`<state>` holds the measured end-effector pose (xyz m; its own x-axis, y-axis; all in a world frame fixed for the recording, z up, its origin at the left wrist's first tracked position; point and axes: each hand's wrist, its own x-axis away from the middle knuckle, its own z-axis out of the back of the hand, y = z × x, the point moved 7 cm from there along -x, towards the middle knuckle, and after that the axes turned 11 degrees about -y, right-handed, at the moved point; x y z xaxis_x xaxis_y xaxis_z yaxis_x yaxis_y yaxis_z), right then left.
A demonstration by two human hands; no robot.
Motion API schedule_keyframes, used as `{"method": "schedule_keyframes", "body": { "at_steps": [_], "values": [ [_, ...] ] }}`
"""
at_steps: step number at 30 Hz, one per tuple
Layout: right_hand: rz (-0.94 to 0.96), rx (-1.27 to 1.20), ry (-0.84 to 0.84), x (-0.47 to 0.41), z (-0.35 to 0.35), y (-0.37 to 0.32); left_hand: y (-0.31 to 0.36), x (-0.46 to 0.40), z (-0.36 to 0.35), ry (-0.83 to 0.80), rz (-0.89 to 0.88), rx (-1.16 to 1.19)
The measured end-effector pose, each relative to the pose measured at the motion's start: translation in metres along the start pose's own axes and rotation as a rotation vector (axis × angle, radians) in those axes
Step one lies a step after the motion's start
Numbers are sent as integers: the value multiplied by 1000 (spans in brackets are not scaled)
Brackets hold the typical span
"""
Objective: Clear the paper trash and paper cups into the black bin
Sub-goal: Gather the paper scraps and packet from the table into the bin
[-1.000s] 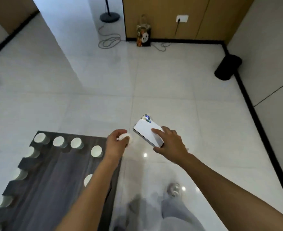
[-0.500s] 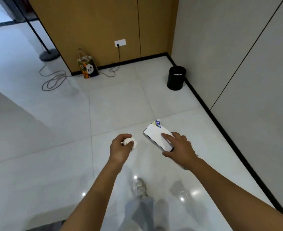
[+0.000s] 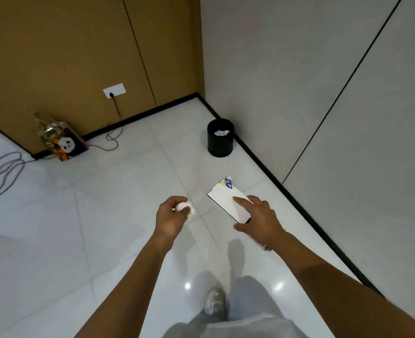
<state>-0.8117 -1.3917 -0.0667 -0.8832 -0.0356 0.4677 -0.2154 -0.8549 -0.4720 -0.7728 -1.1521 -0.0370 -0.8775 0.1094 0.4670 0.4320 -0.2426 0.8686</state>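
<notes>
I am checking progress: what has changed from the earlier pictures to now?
The person has walked from the table, now out of view, toward the black bin, which looks nearer and shows paper inside. Nothing was let go: the left hand still grips the paper wad, and the right hand still holds the white box.

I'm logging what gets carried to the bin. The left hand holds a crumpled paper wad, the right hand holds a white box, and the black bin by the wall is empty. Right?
Not quite: the head view shows the black bin already has crumpled white paper inside. The rest stands: the left hand holds a crumpled paper wad, and the right hand holds a white box.
</notes>
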Motion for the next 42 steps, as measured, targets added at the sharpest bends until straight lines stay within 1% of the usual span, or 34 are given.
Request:
{"method": "schedule_keyframes", "body": {
  "at_steps": [2,8,13,17,20,26,29,31,35,38,42],
  "values": [
    [-22,-5,11,-37,25,5,21,-43,-8,-32,2,-1],
    [-31,-53,21,-165,100,32,87,-193,-31,-24,3,15],
    [-51,-56,37,-284,180,59,149,-324,-64,-46,19,-3],
    [-65,-34,41,-373,239,69,198,-410,-76,-50,19,-19],
    [-81,-48,15,-427,263,72,221,-462,-73,-30,40,-44],
    [-151,-106,-18,-542,296,81,240,-582,-66,-34,95,-58],
    [-180,-169,-16,-599,316,85,250,-651,-71,-75,124,-85],
    [-206,-161,-30,-634,330,85,260,-694,-75,-108,150,-110],
    [-200,-142,-16,-700,355,84,274,-777,-87,-154,153,-168],
    [-182,-184,-22,-742,360,94,265,-827,-104,-153,182,-196],
    [-160,-236,-37,-796,345,118,222,-880,-131,-150,233,-189]
  ]
}}
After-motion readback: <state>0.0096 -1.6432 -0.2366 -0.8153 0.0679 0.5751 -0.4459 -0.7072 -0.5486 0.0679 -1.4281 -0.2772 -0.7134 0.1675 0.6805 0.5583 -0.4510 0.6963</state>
